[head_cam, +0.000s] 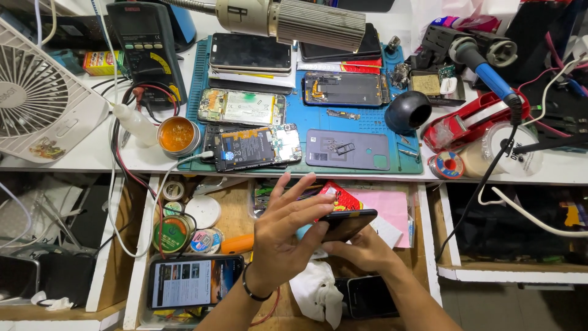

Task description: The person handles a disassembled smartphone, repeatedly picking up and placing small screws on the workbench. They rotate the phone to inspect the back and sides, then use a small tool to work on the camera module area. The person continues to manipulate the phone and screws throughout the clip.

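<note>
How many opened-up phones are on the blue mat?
3: one opened phone at the blue mat's left, another just below it, a third at top middle. The stacks may hide more.

Bright, even light falls from above, with the lamp head [294, 21] at top centre. Glare whitens the upper right corner. The drawer cavities at lower left and lower right lie in shadow. Edges bow from wide-angle distortion; focus is sharp throughout.

Count from here: one dark phone [346, 224] pinched in the fingers [306, 199], two opened phones [252, 147] beyond the fingertips on one blue mat [367, 125], plus one fan [43, 101] way off left.
</note>
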